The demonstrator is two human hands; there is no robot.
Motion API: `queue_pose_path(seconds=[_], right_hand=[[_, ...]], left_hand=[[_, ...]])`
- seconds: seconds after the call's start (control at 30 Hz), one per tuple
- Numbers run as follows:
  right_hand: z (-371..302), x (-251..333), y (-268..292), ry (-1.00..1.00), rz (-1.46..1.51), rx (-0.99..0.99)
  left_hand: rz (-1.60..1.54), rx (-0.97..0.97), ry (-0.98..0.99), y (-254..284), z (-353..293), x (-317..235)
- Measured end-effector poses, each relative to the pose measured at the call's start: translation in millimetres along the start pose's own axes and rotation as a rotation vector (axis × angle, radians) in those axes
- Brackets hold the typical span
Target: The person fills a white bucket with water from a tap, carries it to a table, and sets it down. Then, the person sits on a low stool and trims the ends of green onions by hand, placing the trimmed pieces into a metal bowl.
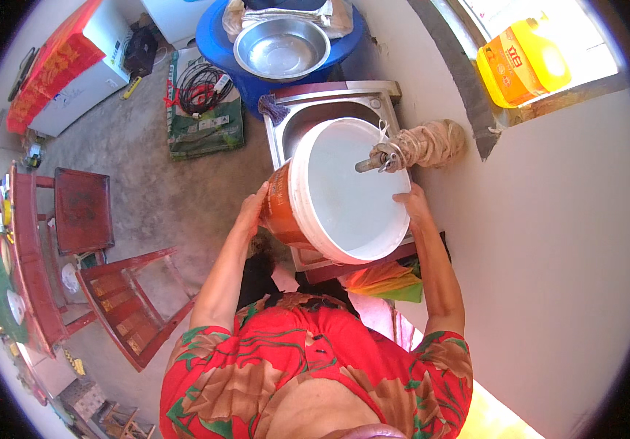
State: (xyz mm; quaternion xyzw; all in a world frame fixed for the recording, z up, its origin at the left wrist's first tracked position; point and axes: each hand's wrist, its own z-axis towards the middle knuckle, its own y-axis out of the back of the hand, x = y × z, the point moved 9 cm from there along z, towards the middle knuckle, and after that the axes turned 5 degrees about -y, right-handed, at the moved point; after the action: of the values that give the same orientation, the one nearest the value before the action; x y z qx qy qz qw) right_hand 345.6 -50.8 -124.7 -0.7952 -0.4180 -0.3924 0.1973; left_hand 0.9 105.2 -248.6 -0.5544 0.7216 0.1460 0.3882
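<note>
A large bucket [351, 197], orange outside with a white rim and pale inside, is tilted over a stainless steel sink [294, 126]. My left hand [253, 209] grips its left side, the fingers partly hidden behind the wall. On the right, my right hand [416, 206] holds the rim, with the thumb over the edge. A metal tap [375, 162], its pipe wrapped in tan cloth, reaches from the wall above the bucket's opening. Whether water lies in the bucket, I cannot tell. A dark mesh scrubber [273, 109] rests at the sink's left corner.
Beyond the sink, a metal basin [282, 50] sits on a blue tub [211, 35]. A yellow jug [523, 64] stands on the right windowsill. Coiled black cable [199, 89] lies on a green sack [205, 135]. Leftward are a wooden chair [128, 307] and a red stool [83, 208].
</note>
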Motion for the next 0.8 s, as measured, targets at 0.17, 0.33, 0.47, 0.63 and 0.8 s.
queue_pose_path(seconds=[0.17,0.33,0.47,0.63,0.8], right_hand=[[-2,-5,-24,0.029,0.029,0.078],[-21,0,-52,0.018,0.089,0.094],[-25,-3,-61,0.006,0.138,0.121],[-31,-2,-69,-0.013,0.194,0.134],[-34,-9,-66,-0.027,0.174,0.076]], left_hand=[[-0.037,-0.060,-0.055,41,-16,1],[-0.038,-0.170,-0.162,59,-47,-31],[0.035,-0.238,-0.171,69,-63,-48],[0.136,-0.271,-0.210,84,-61,-45],[0.156,-0.255,-0.232,85,-69,-53]])
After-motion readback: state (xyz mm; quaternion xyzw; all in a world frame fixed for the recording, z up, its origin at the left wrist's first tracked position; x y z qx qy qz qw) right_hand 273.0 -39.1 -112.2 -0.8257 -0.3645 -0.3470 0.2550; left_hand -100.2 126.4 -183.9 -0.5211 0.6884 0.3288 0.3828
